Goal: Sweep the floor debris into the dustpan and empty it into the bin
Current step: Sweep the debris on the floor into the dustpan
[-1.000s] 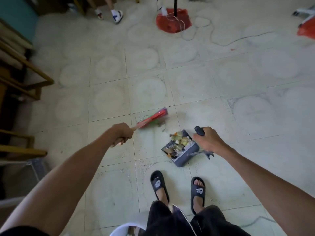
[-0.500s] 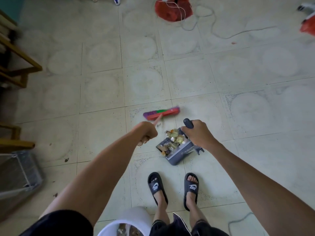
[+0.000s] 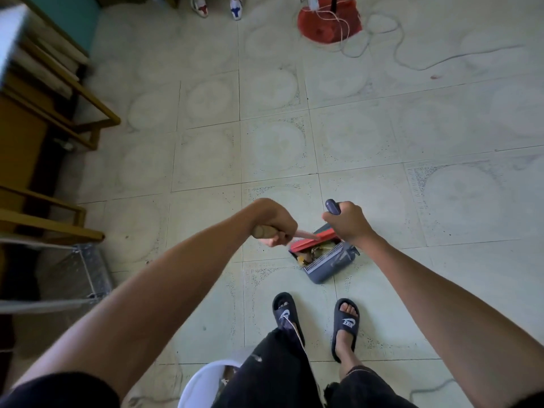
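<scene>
My left hand point(image 3: 275, 220) is shut on the wooden handle of a broom whose red head point(image 3: 312, 241) lies across the mouth of the dustpan. My right hand point(image 3: 346, 220) grips the dark upright handle of the grey-blue dustpan point(image 3: 329, 267), which rests on the tiled floor just ahead of my sandalled feet. Yellowish and brown debris point(image 3: 306, 257) shows inside the pan, partly hidden by the broom head. The white bin point(image 3: 203, 384) shows at the bottom edge, beside my left leg.
Wooden furniture frames point(image 3: 59, 92) line the left side, with a metal-framed rack point(image 3: 73, 275) below them. A red stand base point(image 3: 328, 20) with a white cable point(image 3: 412, 57) lies at the far top. Another person's shoes point(image 3: 216, 5) are at the top edge.
The broom head has swung from the floor beyond the dustpan back onto the pan's mouth. My left hand has come in close to the right hand. The dustpan has stayed on the floor.
</scene>
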Available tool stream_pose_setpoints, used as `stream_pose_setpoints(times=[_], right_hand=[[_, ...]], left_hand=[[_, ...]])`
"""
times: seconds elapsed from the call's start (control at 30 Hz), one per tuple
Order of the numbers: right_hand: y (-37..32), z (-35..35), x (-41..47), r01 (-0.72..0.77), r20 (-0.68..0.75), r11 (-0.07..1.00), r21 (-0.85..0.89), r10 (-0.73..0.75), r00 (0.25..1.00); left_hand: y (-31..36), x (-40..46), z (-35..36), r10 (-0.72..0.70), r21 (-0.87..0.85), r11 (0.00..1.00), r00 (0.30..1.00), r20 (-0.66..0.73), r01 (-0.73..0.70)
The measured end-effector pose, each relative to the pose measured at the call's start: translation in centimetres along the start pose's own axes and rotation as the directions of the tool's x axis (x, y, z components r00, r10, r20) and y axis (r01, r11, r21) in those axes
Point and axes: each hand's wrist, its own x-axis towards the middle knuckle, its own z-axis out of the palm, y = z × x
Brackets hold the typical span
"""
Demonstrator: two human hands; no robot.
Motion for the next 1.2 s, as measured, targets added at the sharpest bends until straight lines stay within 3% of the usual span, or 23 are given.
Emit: stream_pose_setpoints(times=[0.3, 0.5, 0.7, 0.77, 0.93, 1.1, 1.2], right_hand=[[1.3, 0.0, -0.5, -0.016, 0.033, 1.000, 0.012, 0.016, 0.999], [1.4, 0.5, -0.6, -0.044, -0.001, 0.999, -0.026, 0.044, 0.999], [1.6, 0.7, -0.1, -0.034, -0.005, 0.999, -0.002, 0.034, 0.999], [1.6, 0.7, 0.1, -0.041, -0.017, 0.999, 0.000, 0.041, 0.999], [1.5, 0.6, 0.3, -0.061, -0.029, 0.997, -0.047, 0.059, 0.998], [1.4, 0.5, -0.2, -0.042, -0.018, 0.998, -0.039, 0.042, 0.999], [1.0, 0.7, -0.3, -0.035, 0.017, 0.997, -0.069, 0.036, 0.999]], left_hand=[[-2.1, -4.3, -5.4, -0.018, -0.180, 0.984, 0.994, -0.110, -0.003], [-2.1, -4.4, -7.2, -0.010, -0.138, 0.990, 0.966, -0.257, -0.026], [-1.4, 2.0, -1.0, 0.095, 0.017, 0.995, 0.920, -0.381, -0.096], [-1.7, 4.3, 1.8, 0.068, -0.005, 0.997, 0.933, -0.352, -0.074], [-2.7, 5.7, 5.2, 0.077, -0.097, 0.991, 0.991, -0.113, -0.088], [-3.9, 0.7, 1.5, 0.103, -0.245, 0.963, 0.994, -0.045, -0.111], [-4.1, -2.7, -2.5, 0.047, -0.237, 0.970, 0.997, -0.053, -0.058]])
